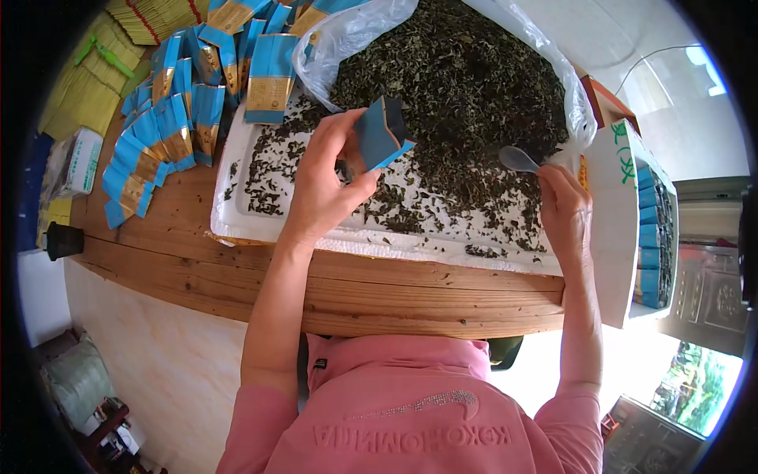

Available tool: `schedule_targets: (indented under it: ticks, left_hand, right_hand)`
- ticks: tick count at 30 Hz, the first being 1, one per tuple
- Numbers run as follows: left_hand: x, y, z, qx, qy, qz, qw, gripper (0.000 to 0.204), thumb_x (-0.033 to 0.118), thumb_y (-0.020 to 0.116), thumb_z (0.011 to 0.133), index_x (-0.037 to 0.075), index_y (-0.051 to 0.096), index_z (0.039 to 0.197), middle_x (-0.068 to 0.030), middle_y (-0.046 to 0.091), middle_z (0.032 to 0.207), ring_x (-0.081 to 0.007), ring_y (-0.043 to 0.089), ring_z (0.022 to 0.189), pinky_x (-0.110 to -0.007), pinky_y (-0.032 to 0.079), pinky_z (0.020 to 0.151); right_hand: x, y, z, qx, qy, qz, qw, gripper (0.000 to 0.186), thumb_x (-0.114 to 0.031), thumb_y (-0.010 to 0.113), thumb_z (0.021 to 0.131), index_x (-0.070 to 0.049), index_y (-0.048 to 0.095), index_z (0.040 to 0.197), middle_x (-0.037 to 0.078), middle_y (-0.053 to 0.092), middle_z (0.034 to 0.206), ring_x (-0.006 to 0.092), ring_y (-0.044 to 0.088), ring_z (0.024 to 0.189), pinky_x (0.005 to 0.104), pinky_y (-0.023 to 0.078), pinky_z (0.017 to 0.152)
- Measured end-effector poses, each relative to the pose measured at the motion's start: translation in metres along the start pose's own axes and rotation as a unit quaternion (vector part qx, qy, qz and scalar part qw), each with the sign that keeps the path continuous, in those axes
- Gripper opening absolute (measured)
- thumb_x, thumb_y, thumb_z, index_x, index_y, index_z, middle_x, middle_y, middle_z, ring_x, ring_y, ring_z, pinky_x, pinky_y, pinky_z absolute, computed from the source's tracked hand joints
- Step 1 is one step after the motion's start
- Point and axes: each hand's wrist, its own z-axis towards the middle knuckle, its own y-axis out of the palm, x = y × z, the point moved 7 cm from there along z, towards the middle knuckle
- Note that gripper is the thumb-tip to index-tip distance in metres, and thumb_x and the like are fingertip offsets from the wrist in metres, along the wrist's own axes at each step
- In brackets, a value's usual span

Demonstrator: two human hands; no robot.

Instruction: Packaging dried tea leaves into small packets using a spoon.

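Observation:
My left hand (332,174) grips a blue packet (375,138) with its top open, held over a white foam tray (237,221). My right hand (562,205) holds a pale plastic spoon (517,158) at the right edge of a heap of dark dried leaves (442,79). The heap lies in a clear plastic bag (584,118), spilling onto the tray, where loose leaves are scattered.
Several blue-and-gold packets (150,150) pile up at the left on the wooden table (142,237). Yellow bundles (79,103), a white box (75,162) and a black cup (63,241) are farther left. A white carton (612,221) with upright blue packets stands at the right.

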Motion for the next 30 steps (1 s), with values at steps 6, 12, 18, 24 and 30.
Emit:
schedule_targets:
  ticks: [6,12,18,24,30]
  left_hand:
    - [0.001,0.001,0.002,-0.007,-0.005,0.018,1.0,0.061,-0.002,0.068,0.068,0.005,0.052,0.127,-0.0064,0.054,0.112,-0.0175,0.057,0.092,-0.03,0.047,0.083]
    - [-0.001,0.002,0.003,-0.015,-0.018,0.007,1.0,0.059,-0.001,0.068,0.069,0.006,0.053,0.126,-0.0061,0.055,0.112,-0.0168,0.057,0.092,-0.03,0.047,0.083]
    - [-0.001,0.001,0.002,-0.013,-0.004,0.021,1.0,0.059,0.0,0.069,0.069,0.006,0.053,0.126,-0.0057,0.055,0.111,-0.0172,0.057,0.092,-0.029,0.047,0.082]
    - [-0.006,0.004,0.0,-0.022,-0.017,0.013,1.0,0.06,0.001,0.07,0.07,0.006,0.052,0.127,-0.0071,0.054,0.115,-0.0204,0.058,0.097,-0.031,0.048,0.084]
    - [-0.009,0.003,-0.001,-0.02,-0.028,0.002,0.999,0.06,0.001,0.07,0.07,0.007,0.052,0.126,-0.0081,0.053,0.116,-0.0225,0.058,0.099,-0.033,0.048,0.086]
  right_hand:
    - [0.011,0.05,0.016,0.017,0.064,0.133,0.989,0.014,0.004,0.059,0.086,0.0,0.066,0.096,0.01,0.068,0.08,0.0147,0.066,0.072,0.0269,0.049,0.063]
    - [0.018,0.101,0.035,-0.012,0.184,0.343,0.921,0.013,0.001,0.058,0.09,0.004,0.067,0.099,0.008,0.07,0.085,0.0139,0.068,0.076,0.0245,0.053,0.069]
    - [0.003,0.081,0.04,-0.033,0.195,0.467,0.862,0.013,-0.001,0.057,0.091,0.004,0.066,0.099,0.008,0.068,0.09,0.0147,0.067,0.08,0.0254,0.053,0.074]
    - [-0.045,0.032,0.051,-0.048,0.138,0.464,0.874,0.013,-0.003,0.058,0.092,0.004,0.064,0.102,0.008,0.068,0.092,0.0153,0.066,0.083,0.024,0.05,0.079]
    - [-0.094,0.007,0.061,-0.048,0.006,0.308,0.95,0.009,0.002,0.058,0.09,0.002,0.063,0.098,0.005,0.065,0.089,0.0127,0.063,0.078,0.023,0.049,0.073]
